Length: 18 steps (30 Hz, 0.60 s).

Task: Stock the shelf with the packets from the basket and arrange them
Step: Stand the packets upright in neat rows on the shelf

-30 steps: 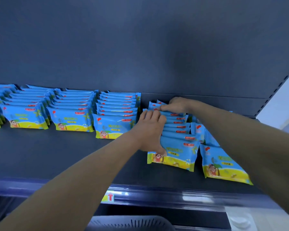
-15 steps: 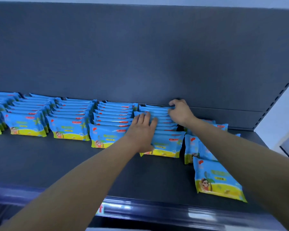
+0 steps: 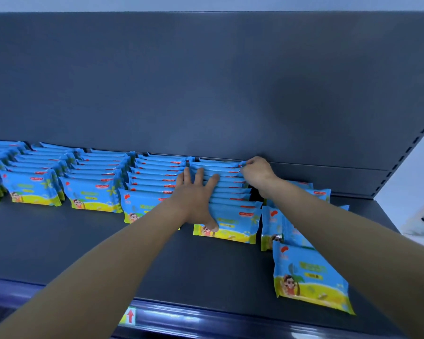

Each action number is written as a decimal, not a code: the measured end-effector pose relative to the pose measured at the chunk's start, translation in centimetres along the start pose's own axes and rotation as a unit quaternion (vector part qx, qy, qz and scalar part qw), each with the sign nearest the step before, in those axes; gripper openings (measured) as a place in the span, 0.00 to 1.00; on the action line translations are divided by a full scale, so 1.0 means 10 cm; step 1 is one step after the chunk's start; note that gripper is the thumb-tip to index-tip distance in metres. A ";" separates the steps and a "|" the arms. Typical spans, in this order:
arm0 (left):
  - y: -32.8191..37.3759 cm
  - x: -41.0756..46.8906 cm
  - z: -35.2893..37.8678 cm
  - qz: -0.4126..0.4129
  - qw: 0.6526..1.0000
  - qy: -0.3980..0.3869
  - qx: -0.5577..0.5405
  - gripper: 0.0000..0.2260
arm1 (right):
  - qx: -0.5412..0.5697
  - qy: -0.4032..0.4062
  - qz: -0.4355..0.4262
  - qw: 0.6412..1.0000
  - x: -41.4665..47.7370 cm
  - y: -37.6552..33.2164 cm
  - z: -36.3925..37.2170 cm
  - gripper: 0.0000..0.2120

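Currently the dark shelf (image 3: 157, 260) is holding rows of blue-and-yellow packets standing front to back, running from the left edge of the frame to right of centre. Left hand (image 3: 196, 199) is lying flat, fingers spread and released, on the fifth row (image 3: 227, 192) at frame centre, thumb down on the front packet's face. Right hand (image 3: 256, 174) is sitting at the back of that same row against the back panel (image 3: 206, 81), fingers curled and pinching the top edge of the rearmost packet.

Right of the row, loose packets (image 3: 272, 226) are leaning unevenly, mostly covered by the right forearm, so their count is unclear. One single packet (image 3: 309, 277) is lying tilted at lower right, well forward of the rows and apart from them.

Leftmost rows are being cut off by the frame edge. Print on the packets is too small to read. Price rail (image 3: 206, 319) along the bottom is showing a tag with a red arrow (image 3: 130, 315), partly hidden by the left forearm. Basket is not showing in this view.

Versus a second ago: the fifth row is sitting further back and squarer, roughly in line with its neighbours, and the right hand is now at the back panel. Camera is pointing higher; the basket top at the bottom edge has dropped out of view.
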State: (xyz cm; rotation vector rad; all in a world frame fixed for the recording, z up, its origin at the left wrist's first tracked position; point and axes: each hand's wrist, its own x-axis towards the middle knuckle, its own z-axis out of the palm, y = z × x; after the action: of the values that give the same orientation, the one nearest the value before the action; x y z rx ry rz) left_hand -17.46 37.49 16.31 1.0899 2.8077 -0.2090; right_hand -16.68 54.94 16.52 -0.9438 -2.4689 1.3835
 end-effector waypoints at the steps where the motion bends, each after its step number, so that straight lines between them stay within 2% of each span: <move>1: 0.01 0.01 0.00 0.000 1.000 0.003 -0.008 0.55 | 0.017 -0.016 0.011 1.000 -0.02 0.00 0.01 0.06; 4: -0.01 0.02 0.00 0.009 0.999 0.002 -0.044 0.53 | 0.105 -0.052 0.044 0.992 -0.01 0.01 0.06 0.11; 7: -0.05 0.02 0.00 0.017 0.999 -0.016 -0.041 0.53 | 0.198 -0.038 0.074 0.977 0.03 0.03 0.04 0.11; 11: -0.04 0.02 -0.02 0.012 0.999 -0.034 -0.022 0.54 | 0.203 -0.035 0.106 0.973 -0.04 0.04 -0.03 0.10; 18: -0.05 0.03 -0.07 0.005 0.998 -0.063 0.009 0.54 | 0.288 -0.079 0.108 0.948 -0.25 -0.02 -0.07 0.11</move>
State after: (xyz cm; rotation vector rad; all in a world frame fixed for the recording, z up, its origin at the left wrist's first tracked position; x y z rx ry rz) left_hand -18.08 37.47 16.99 1.0550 2.6940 -0.2924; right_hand -14.53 53.90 17.47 -1.0022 -1.8907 2.1593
